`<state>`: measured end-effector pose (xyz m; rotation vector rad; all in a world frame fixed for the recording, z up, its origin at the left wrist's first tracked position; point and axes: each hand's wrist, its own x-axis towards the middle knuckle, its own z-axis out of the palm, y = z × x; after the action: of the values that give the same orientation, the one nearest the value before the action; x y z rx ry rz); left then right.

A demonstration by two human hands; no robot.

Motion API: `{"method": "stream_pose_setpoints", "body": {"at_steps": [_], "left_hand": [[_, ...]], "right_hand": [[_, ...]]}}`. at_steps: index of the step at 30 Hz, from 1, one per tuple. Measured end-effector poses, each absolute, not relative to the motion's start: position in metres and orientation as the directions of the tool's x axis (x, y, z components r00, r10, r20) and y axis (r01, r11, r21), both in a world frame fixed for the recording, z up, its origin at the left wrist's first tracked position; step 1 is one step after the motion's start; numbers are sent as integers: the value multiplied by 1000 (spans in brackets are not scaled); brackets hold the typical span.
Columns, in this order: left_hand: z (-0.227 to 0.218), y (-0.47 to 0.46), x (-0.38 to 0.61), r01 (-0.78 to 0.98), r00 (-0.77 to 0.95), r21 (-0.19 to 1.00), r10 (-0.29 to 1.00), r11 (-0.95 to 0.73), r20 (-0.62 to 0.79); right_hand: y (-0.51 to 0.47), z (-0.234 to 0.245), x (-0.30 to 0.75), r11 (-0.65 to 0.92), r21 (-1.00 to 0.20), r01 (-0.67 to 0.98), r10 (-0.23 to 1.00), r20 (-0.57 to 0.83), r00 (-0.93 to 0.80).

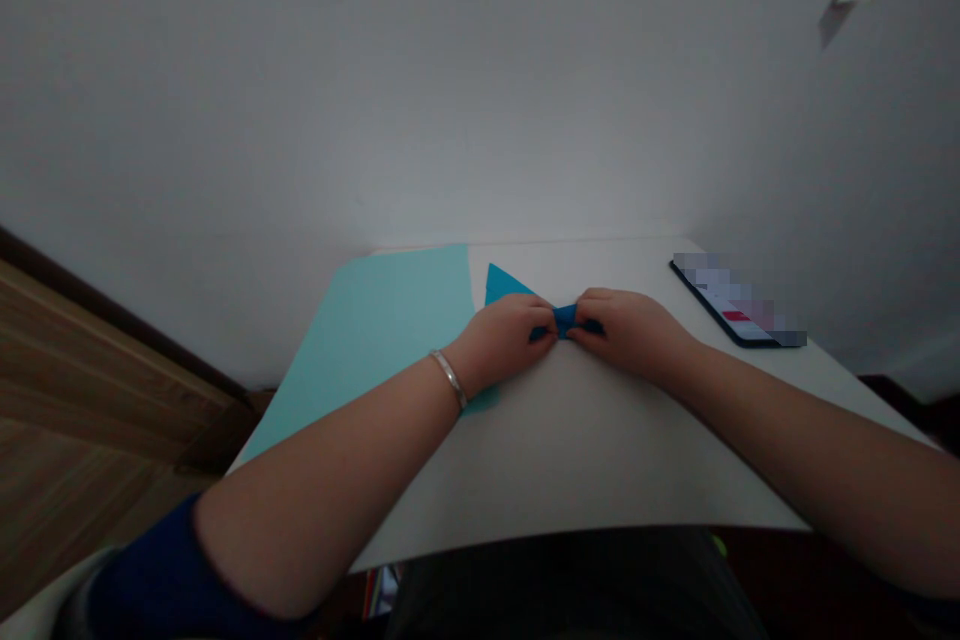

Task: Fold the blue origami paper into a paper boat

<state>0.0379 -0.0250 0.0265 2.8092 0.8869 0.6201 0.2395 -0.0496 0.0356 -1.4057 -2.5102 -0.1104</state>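
Note:
Both hands meet over a piece of folded blue paper above the white table. My left hand pinches its left part, and a pointed blue corner stands out behind the knuckles. My right hand is closed on the right part, thumb below and fingers above. A short stretch of the paper shows between the two sets of fingertips; the rest is hidden by the hands. A silver bangle circles my left wrist.
A large light-teal sheet covers the table's left side, partly under my left forearm. Toward the right edge lies a phone with its screen lit. A plain wall rises behind the table, and wooden furniture stands at the left.

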Motion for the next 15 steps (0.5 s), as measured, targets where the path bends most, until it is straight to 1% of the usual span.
{"method": "stream_pose_setpoints", "body": {"at_steps": [9,13,15], "left_hand": [[27,-27,38,525,759,203,562,-827,329],[26,-27,37,505,779,209,546,-838,307],[26,-27,36,502,788,184,535,-845,305]], "right_hand": [[-48,37,239,544,-119,831,826,249,-506],[-47,37,240,547,-153,823,828,245,-505],[-47,36,241,550,-156,820,825,254,-505]]}}
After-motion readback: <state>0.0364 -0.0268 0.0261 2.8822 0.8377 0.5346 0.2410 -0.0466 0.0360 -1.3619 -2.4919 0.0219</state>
